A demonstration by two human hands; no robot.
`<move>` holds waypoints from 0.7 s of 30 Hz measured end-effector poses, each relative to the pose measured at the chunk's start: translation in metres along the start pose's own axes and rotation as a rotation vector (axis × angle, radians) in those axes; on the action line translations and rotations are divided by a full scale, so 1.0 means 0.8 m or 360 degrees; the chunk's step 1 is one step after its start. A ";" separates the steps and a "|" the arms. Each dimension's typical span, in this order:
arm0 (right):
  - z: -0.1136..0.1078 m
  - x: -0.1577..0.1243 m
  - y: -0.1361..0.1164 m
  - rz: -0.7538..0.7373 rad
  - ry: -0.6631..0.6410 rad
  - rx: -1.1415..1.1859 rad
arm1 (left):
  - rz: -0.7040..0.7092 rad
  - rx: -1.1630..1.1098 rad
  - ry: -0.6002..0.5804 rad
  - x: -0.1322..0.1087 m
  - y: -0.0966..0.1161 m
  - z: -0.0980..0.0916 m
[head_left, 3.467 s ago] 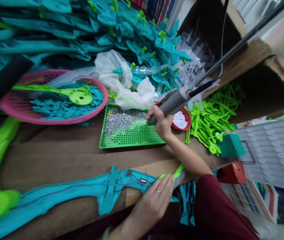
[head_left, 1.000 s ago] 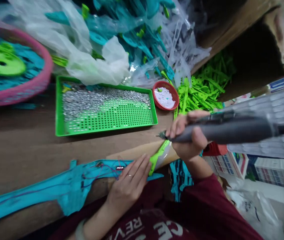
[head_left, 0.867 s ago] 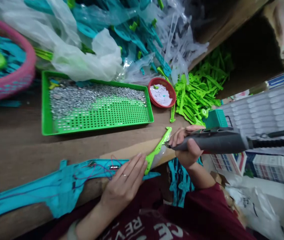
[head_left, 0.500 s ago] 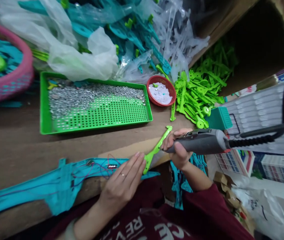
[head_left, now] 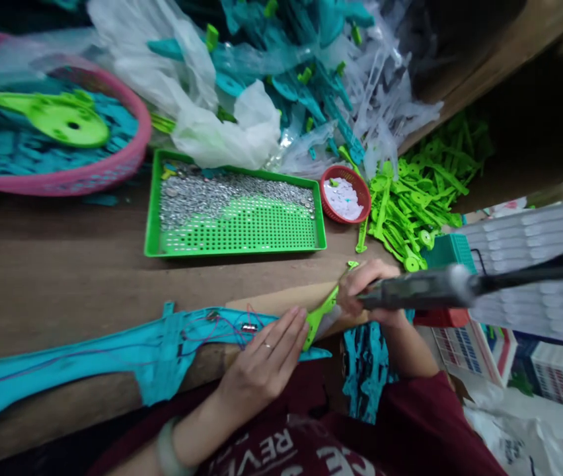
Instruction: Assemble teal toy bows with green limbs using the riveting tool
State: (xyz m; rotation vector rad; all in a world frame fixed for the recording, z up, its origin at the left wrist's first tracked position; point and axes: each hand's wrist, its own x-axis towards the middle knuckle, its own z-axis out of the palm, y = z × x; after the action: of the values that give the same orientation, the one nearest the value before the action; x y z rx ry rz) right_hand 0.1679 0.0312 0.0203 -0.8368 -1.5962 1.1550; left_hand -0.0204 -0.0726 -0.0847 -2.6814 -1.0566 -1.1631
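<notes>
My left hand (head_left: 266, 360) lies flat, fingers stretched out, over the blue plastic shell (head_left: 113, 350), its fingertips on one end of a light green plastic piece (head_left: 317, 319). Red and dark wires and a small metal part (head_left: 248, 328) sit inside the shell. My right hand (head_left: 368, 291) is closed around a grey corded electric screwdriver (head_left: 410, 291), blurred by motion, at the other end of the green piece. The screwdriver's tip is hidden by my fingers.
A green tray (head_left: 236, 250) of screws stands behind the shell, beside a red basket (head_left: 324, 198) of small white pieces. Green parts (head_left: 410, 205) are heaped at the back right. A pink basket (head_left: 137, 142) stands left. The black cord (head_left: 534, 274) runs off right.
The view has turned left, so things appear further right. The screwdriver has swung round in my right hand, its tip no longer showing. My left hand stays on the green piece.
</notes>
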 end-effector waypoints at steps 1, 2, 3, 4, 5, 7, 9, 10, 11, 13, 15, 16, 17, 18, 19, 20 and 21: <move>0.005 0.021 0.002 -0.0136 -0.0016 0.0130 | -0.0007 0.0022 -0.0007 0.001 0.001 0.000; 0.014 0.045 0.007 -0.0274 0.0037 0.0255 | -0.0014 0.0053 -0.0014 0.002 0.002 0.001; 0.025 0.070 0.015 -0.0345 0.0208 0.0296 | -0.0028 0.0084 -0.0027 0.003 0.003 0.001; 0.037 0.095 0.026 -0.0360 0.0388 0.0280 | -0.0053 0.0107 -0.0041 0.004 0.004 0.001; 0.050 0.118 0.040 -0.0322 0.0522 0.0216 | -0.0081 0.0118 -0.0054 0.005 0.004 0.002; 0.074 0.155 0.068 -0.0200 0.0677 0.0036 | -0.0111 0.0100 -0.0073 0.005 0.005 0.002; 0.088 0.174 0.091 -0.0106 0.0712 -0.0081 | -0.0105 0.0067 -0.0070 0.004 0.004 0.003; 0.092 0.178 0.100 -0.0086 0.0705 -0.0097 | -0.0094 0.0056 -0.0052 0.004 0.003 0.003; 0.093 0.179 0.105 -0.0081 0.0692 -0.0096 | -0.0086 0.0050 -0.0032 0.003 0.002 0.004; 0.091 0.179 0.110 -0.0080 0.0677 -0.0075 | -0.0086 0.0042 0.0000 0.002 0.001 0.004; 0.088 0.178 0.111 -0.0075 0.0669 -0.0046 | -0.0090 0.0043 0.0010 0.001 0.000 0.004; 0.088 0.178 0.110 -0.0076 0.0666 -0.0028 | -0.0093 0.0041 0.0004 0.001 0.000 0.004; 0.087 0.178 0.109 -0.0084 0.0661 -0.0004 | -0.0097 0.0039 -0.0010 0.001 0.001 0.004; 0.087 0.179 0.109 -0.0098 0.0658 0.0023 | -0.0099 0.0040 -0.0023 0.001 0.001 0.004; 0.088 0.179 0.109 -0.0110 0.0657 0.0047 | -0.0096 0.0044 -0.0037 0.001 0.002 0.003; 0.088 0.179 0.110 -0.0113 0.0663 0.0064 | -0.0090 0.0047 -0.0050 0.002 0.002 0.003; 0.088 0.178 0.111 -0.0106 0.0679 0.0073 | -0.0081 0.0050 -0.0058 0.002 0.002 0.003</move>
State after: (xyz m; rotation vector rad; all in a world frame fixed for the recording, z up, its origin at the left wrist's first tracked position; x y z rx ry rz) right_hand 0.0566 0.1678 -0.0274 -0.9216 -1.2313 0.8902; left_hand -0.0173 -0.0723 -0.0848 -2.6767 -1.1454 -1.0995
